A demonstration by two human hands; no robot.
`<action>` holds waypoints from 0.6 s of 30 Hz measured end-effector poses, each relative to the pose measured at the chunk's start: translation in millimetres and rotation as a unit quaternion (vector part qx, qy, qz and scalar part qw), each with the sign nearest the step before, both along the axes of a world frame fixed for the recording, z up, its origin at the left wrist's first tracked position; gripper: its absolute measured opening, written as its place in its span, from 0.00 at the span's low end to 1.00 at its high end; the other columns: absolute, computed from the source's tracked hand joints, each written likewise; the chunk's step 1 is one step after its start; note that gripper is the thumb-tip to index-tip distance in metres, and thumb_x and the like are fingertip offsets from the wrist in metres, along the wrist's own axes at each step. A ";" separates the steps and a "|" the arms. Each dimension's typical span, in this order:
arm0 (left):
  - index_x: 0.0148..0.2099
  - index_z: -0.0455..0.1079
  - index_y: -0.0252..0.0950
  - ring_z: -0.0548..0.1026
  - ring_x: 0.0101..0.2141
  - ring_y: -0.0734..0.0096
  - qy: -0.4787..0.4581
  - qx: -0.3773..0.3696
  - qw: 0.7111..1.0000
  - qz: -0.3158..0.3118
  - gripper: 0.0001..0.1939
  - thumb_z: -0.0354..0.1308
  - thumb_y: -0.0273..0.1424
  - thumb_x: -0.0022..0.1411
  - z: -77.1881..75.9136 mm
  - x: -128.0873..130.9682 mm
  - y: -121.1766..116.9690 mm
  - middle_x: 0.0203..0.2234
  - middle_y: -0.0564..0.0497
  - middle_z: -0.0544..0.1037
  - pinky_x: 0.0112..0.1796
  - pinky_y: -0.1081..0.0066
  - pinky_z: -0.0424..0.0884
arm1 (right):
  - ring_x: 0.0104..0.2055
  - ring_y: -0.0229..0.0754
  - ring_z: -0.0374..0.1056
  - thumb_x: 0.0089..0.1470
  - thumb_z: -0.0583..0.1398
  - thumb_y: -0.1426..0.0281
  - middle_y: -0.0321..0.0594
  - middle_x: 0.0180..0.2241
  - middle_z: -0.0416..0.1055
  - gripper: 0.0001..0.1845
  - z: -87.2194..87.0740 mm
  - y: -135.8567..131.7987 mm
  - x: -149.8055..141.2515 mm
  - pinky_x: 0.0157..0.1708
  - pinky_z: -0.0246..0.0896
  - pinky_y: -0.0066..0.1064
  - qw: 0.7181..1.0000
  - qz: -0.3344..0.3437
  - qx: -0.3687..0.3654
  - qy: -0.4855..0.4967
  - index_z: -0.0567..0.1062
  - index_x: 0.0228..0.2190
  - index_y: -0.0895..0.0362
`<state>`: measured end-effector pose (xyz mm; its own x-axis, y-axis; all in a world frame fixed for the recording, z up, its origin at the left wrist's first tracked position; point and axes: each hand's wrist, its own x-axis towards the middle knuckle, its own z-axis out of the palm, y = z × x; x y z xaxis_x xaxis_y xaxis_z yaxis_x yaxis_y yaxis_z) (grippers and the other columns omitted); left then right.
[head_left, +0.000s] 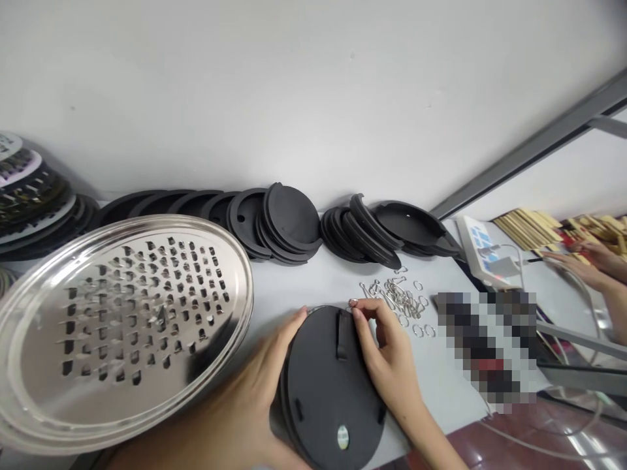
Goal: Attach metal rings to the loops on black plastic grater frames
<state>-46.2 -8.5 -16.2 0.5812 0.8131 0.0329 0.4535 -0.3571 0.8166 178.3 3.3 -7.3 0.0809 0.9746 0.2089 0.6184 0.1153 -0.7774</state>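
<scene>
Black disc (327, 386), layered, held over the table (313, 282) just right of centre; face tilted up toward the wearer. Round, so no long axis; a raised strap-like slot (341, 335) near the far rim runs roughly away from the person, and a small silver round (343, 437) sits by the near rim. Left hand (264, 372) cups the left rim, fingers spread, thumb on top edge. Right hand (385, 349) pinches thumb to forefinger at the far rim, with a small metal ring (353, 302) at the fingertips; contact with the disc is hard to tell. Loose metal rings and clips (398, 299) lie just beyond. Left: perforated stainless grater plate (122, 320), tilted, touching left hand. Far side: black discs (289, 222) stacked on edge along the wall. Right: co-worker's hands (582, 264) near wooden sticks (529, 228).
</scene>
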 end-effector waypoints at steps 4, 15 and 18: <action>0.70 0.30 0.42 0.50 0.63 0.37 0.039 0.057 0.998 -0.001 0.76 0.75 0.49 0.28 -12.7 -5.7 -3.8 0.67 0.38 0.47 0.58 0.43 0.58 | 0.37 0.42 0.65 0.63 0.54 0.68 0.38 0.34 0.69 0.05 1.0 -2.1 4.1 0.38 0.60 0.34 1.000 -0.009 -0.013 -0.027 0.69 0.36 0.54; 0.69 0.44 0.44 0.51 0.65 0.59 0.057 0.107 0.992 -0.046 0.36 0.43 0.18 0.61 16.7 -6.4 -4.2 0.67 0.50 0.47 0.60 0.55 0.59 | 0.32 0.42 0.66 0.61 0.55 0.63 0.38 0.31 0.70 0.08 5.3 -24.2 19.5 0.33 0.60 0.33 0.993 -0.106 -0.031 -0.030 0.69 0.34 0.54; 0.64 0.53 0.41 0.56 0.63 0.61 0.040 0.163 0.984 -0.057 0.34 0.41 0.16 0.57 21.6 -7.1 -5.8 0.65 0.51 0.55 0.59 0.58 0.61 | 0.29 0.41 0.65 0.61 0.55 0.62 0.37 0.28 0.69 0.10 8.4 -31.4 9.9 0.30 0.60 0.31 0.995 -0.062 -0.074 0.035 0.70 0.33 0.54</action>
<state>-53.3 -14.3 5.4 0.6796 0.6959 0.2320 0.4533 -0.6471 0.6130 188.2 -28.1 1.1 0.2123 0.9757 0.0537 0.5645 -0.0776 -0.8218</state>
